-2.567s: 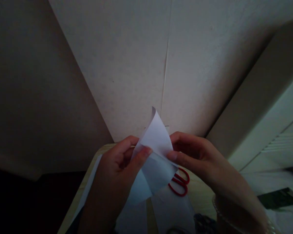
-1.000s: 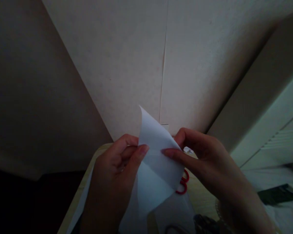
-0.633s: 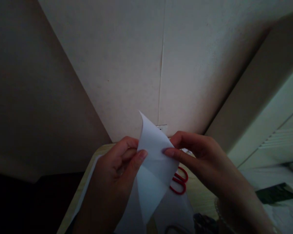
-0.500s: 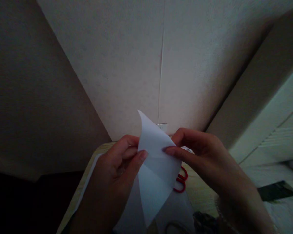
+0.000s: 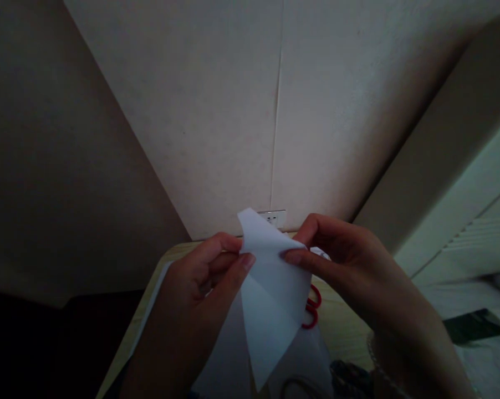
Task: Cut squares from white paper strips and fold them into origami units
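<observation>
A white sheet of paper (image 5: 270,299), creased and narrowing to a point at the bottom, is held up between both hands above a small table. My left hand (image 5: 208,282) pinches its left edge, thumb in front and fingers behind. At the right edge, my right hand (image 5: 337,249) grips it between thumb and forefinger. The paper's upper part bends over away from me. Behind its right side show the red handles of scissors (image 5: 312,307); their blades are hidden.
The light wooden table (image 5: 345,327) stands against a pale wall (image 5: 208,122) with a socket (image 5: 275,218). More white paper (image 5: 220,360) lies on it under my hands. Pale furniture (image 5: 458,210) rises at the right. A dark green piece (image 5: 476,326) lies on white fabric.
The paper's top corner has bent down and back, so it stands lower and blunter. More of the socket shows. Both hands keep their hold, shifted very slightly.
</observation>
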`<state>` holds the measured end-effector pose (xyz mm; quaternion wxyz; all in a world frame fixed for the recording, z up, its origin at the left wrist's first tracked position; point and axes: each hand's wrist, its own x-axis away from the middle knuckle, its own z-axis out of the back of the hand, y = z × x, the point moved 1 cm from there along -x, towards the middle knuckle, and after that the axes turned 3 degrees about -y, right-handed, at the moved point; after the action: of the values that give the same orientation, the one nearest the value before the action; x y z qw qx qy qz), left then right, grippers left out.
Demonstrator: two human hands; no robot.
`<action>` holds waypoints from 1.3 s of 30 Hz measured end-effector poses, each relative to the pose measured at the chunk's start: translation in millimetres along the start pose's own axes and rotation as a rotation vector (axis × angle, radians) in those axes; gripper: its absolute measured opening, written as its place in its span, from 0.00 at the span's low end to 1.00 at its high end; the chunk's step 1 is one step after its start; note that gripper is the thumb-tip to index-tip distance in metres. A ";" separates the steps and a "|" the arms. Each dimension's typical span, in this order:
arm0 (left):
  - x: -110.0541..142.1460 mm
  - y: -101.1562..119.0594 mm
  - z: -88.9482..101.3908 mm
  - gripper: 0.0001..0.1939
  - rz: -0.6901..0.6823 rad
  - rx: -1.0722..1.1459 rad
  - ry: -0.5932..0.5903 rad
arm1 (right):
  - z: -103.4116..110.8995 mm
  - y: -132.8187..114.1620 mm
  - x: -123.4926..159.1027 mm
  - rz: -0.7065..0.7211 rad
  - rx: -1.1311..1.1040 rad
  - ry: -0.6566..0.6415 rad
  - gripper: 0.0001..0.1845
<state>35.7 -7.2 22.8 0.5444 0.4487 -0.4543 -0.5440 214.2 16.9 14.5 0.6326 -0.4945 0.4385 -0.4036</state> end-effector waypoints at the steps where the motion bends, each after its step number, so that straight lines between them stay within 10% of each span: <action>1: 0.3 0.2 0.0 0.06 -0.001 0.003 0.021 | -0.2 -0.7 0.0 0.002 0.000 0.001 0.10; 39: 4.3 2.2 -1.2 0.08 -0.017 0.031 0.087 | 10.6 -5.7 5.9 0.033 0.165 0.017 0.09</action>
<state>37.2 -11.4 24.8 0.5519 0.4843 -0.4346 -0.5216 225.6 13.2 20.5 0.6739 -0.4302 0.4173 -0.4320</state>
